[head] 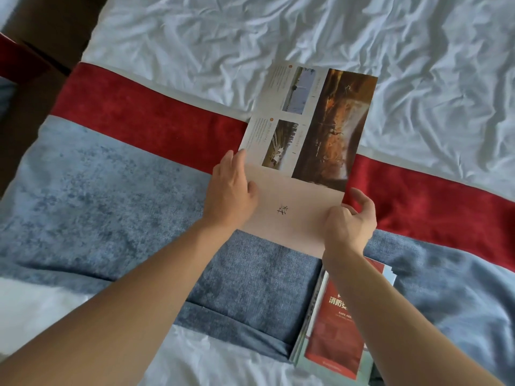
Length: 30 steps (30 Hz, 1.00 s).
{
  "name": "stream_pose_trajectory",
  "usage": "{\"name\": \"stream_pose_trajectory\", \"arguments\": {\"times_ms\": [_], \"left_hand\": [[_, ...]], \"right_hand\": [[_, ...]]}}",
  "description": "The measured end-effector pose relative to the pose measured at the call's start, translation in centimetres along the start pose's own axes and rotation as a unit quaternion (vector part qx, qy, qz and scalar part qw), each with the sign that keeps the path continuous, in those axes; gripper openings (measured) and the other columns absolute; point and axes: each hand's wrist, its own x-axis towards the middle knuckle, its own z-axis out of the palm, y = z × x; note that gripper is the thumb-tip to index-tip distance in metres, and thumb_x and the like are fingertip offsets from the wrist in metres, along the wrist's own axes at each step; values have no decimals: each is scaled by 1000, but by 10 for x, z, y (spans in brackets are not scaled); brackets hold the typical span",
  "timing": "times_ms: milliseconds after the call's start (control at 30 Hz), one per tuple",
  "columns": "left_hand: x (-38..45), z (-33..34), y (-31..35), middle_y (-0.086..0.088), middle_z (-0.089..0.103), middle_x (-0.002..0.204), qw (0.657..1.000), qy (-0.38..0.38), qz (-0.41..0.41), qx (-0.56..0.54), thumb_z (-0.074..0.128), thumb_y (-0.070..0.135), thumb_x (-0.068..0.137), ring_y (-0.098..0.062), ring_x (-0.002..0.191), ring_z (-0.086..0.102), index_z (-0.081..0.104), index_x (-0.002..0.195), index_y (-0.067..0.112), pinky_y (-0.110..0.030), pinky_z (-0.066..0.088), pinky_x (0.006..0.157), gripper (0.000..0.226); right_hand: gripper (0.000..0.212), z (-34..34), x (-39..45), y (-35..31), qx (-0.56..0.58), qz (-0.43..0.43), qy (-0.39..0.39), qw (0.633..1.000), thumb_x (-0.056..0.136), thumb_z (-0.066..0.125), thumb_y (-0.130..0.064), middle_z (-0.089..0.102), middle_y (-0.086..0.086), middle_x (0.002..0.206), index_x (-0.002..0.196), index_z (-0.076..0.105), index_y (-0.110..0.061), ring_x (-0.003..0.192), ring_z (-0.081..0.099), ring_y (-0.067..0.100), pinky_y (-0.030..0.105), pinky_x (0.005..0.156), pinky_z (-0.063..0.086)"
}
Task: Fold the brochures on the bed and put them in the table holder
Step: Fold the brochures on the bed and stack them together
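Note:
A brochure [306,151] lies on the bed across the red band. Its far half shows photos, and its near panel, plain pale pink with a small dark mark, is turned over towards the photos. My left hand [232,188] holds the left edge of that pink panel, thumb on top. My right hand [349,218] pinches the panel's right edge between thumb and fingers. A stack of other brochures [334,324], a red cover on top, lies under my right forearm near the bed's front. No table holder is in view.
The bed has a wrinkled white sheet [278,32] at the back and a blue-grey and red runner [111,174] across it. Dark brown furniture [41,37] stands past the bed's left edge.

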Motion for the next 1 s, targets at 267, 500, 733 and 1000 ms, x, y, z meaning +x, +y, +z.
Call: {"name": "stream_pose_trajectory", "arguments": {"times_ms": [267,500,733,1000], "left_hand": [[-14,-8,-10,-5,61,97,982,24,-150,-117,52,1,89,-24,96,58,32,149,17,-56,37,104,65],[-36,-23,-11,-13,43,143,997,66,35,27,65,7,78,-30,133,38,45,144,17,-51,31,105,70],[-38,-20,17,1,65,112,973,78,188,106,64,10,81,-23,118,54,66,103,19,-53,20,115,24],[-33,-21,35,5,66,77,968,88,215,97,51,13,77,-20,75,53,60,88,16,-39,33,85,14]], "right_hand": [[58,-20,-12,-3,-8,-25,-6,1000,78,48,1,63,-11,72,123,57,-35,63,60,3,15,48,44],[52,-26,-19,-5,-84,-142,-25,986,79,44,2,65,-12,79,114,68,-28,71,59,3,31,73,55],[40,-34,-22,2,-90,-167,-30,981,79,43,-3,65,-11,82,101,60,-31,73,61,3,24,60,46],[7,-45,-14,4,-127,-220,-25,967,86,52,-19,57,-11,93,89,58,-23,82,58,11,26,68,45]]}}
